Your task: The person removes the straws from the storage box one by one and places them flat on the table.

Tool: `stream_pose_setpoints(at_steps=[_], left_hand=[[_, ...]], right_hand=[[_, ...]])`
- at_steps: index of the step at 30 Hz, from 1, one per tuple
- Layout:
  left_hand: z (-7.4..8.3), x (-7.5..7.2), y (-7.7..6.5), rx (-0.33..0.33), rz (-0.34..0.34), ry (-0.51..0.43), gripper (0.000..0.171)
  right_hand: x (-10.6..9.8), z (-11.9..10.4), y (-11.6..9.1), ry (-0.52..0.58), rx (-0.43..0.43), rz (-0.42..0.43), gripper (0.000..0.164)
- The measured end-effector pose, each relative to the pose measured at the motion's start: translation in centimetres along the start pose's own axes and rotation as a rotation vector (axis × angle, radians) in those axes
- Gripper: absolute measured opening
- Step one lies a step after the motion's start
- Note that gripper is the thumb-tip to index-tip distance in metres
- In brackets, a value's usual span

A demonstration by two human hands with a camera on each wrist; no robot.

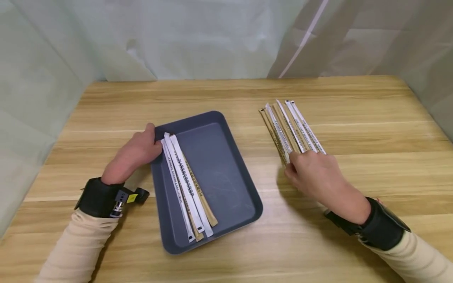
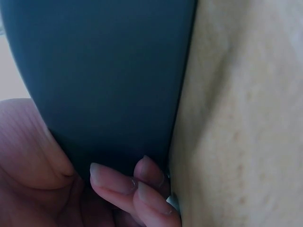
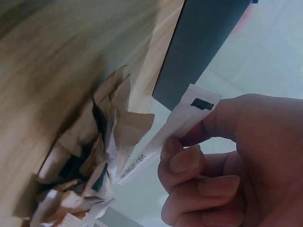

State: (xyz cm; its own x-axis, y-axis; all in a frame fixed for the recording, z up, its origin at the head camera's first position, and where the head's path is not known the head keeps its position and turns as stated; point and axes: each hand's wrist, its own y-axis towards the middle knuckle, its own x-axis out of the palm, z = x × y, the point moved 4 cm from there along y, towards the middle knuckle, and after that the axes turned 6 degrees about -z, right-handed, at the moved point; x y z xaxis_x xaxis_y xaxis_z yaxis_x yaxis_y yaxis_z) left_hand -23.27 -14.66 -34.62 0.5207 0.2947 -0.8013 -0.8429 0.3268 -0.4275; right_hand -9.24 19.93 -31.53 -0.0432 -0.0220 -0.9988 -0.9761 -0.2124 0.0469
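My left hand [image 1: 139, 148] grips the left rim of a dark grey tray [image 1: 223, 169]; in the left wrist view the thumb and fingertips close about the tray's outer wall [image 2: 104, 94]. Several paper-wrapped straws [image 1: 184, 177], white and brown, lie lengthwise along the tray's left side. To the right of the tray, my right hand [image 1: 316, 173] is at the near end of a spread bunch of wrapped straws [image 1: 277, 129]. In the right wrist view, thumb and forefinger pinch the end of a white wrapped straw [image 3: 168, 125], raised above the others [image 3: 75, 146].
The wooden table [image 1: 371, 129] carries both the tray and the bunch of straws. Pale sheeting [image 1: 198, 39] hangs behind the table and along both sides. A black strap with a small device [image 1: 102, 196] circles the left wrist; another strap [image 1: 383, 228] is on the right.
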Motion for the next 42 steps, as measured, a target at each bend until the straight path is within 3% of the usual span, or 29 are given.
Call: stream_pose_setpoints(at_steps=[12, 17, 22, 30, 38, 42], left_hand=[[0.0, 0.1, -0.1, 0.012, 0.024, 0.008, 0.038], [-0.1, 0.2, -0.3, 0.007, 0.023, -0.01, 0.04], [-0.3, 0.1, -0.5, -0.005, 0.028, -0.012, 0.042], [0.0, 0.2, -0.3, -0.014, 0.029, -0.01, 0.042], [0.0, 0.3, -0.3, -0.042, 0.031, -0.014, 0.047], [0.0, 0.3, -0.6, -0.067, 0.039, -0.028, 0.052]], right_hand=[[-0.3, 1.3, 0.1, -0.017, 0.041, -0.012, 0.03], [-0.6, 1.3, 0.1, -0.042, 0.041, 0.059, 0.03], [-0.6, -1.3, 0.0, -0.008, -0.119, 0.182, 0.026], [-0.2, -6.9, -1.3, 0.186, -0.475, 0.206, 0.007], [0.9, -11.7, -1.7, 0.185, -0.746, 0.121, 0.012], [1.4, -13.6, -1.7, 0.168, -0.817, 0.013, 0.022]])
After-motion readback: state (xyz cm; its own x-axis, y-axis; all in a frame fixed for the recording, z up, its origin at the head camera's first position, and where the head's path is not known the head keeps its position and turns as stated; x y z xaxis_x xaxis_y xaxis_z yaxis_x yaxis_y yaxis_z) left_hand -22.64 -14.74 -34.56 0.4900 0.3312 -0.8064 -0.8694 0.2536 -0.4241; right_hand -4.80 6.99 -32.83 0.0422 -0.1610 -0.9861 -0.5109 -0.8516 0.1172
